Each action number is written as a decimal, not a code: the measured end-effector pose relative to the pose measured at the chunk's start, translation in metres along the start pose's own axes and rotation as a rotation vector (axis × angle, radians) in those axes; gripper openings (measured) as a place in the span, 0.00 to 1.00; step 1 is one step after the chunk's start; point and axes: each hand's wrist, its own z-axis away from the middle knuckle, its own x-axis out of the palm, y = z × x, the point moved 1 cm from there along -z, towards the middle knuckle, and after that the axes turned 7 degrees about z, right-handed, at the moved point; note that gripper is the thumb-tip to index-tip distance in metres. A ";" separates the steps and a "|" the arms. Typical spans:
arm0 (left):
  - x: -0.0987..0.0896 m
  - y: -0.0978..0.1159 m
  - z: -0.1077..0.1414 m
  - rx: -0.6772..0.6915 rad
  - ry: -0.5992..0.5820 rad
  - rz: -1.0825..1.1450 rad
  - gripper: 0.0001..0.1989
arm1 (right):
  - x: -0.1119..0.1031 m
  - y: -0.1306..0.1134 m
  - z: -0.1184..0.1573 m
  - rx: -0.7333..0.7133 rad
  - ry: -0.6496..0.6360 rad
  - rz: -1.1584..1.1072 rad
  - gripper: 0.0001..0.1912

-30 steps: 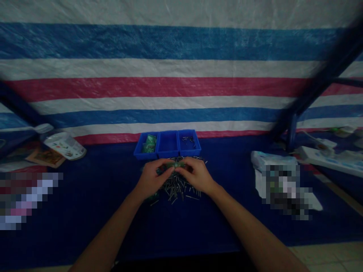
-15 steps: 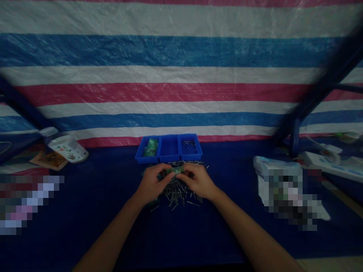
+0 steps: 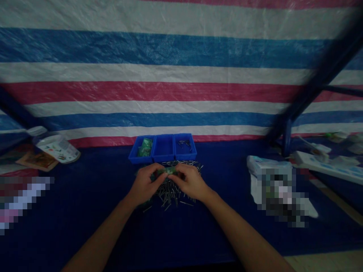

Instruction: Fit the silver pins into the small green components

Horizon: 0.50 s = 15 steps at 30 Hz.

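Got a small green piece (image 3: 167, 171) pinched between the fingertips of both hands, my left hand (image 3: 143, 184) and right hand (image 3: 190, 182) pressed in close, just in front of the blue three-section bin (image 3: 163, 158). Right below that bin is a big loose heap of metal pins (image 3: 170, 194), so plenty left out. Its right section only holds a few pins (image 3: 184, 143), its left some green bits (image 3: 145, 147). Power strip (image 3: 320, 162) sits off to the bin's right.

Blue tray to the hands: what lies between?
Head view: the edge of a pile of metal pins separates the blue tray from the left hand and right hand.
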 end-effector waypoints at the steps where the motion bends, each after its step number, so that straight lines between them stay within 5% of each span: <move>1: 0.000 0.000 0.000 0.000 0.007 0.001 0.09 | 0.000 0.000 0.000 -0.003 0.004 0.000 0.12; 15: 0.000 -0.001 0.000 0.004 0.007 0.024 0.08 | 0.000 0.000 0.001 0.010 0.015 -0.007 0.08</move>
